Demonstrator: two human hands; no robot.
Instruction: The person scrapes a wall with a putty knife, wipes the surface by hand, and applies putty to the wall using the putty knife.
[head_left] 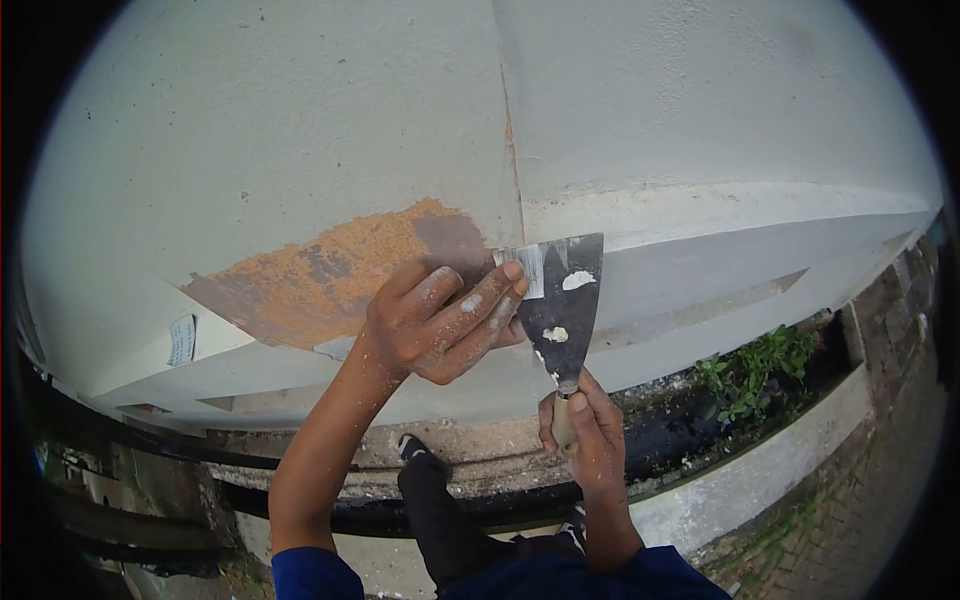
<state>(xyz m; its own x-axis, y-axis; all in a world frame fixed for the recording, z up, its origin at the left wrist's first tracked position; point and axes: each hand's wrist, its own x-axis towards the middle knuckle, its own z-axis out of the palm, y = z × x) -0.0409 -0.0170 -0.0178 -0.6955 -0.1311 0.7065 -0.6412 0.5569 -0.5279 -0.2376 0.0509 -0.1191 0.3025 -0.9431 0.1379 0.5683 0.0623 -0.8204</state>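
Note:
My right hand (588, 430) is wrapped round the pale handle of a wide dark scraper (565, 320), whose blade points up and carries white paste blobs. My left hand (435, 318), dusted with white, holds a small whitish flat blade (524, 272) against the upper left part of the scraper's blade. Both tools are in front of the wall (350, 120). Just behind and left of my left hand is a rough orange-brown bare patch (320, 265) in the pale paint. A thin vertical crack (512, 150) runs above the scraper.
A small paper label (182, 339) sticks to the wall at the left. Below the wall runs a dark trough with green plants (760, 375), edged by a concrete kerb (760, 485). A shoe (411, 446) rests on the ledge below.

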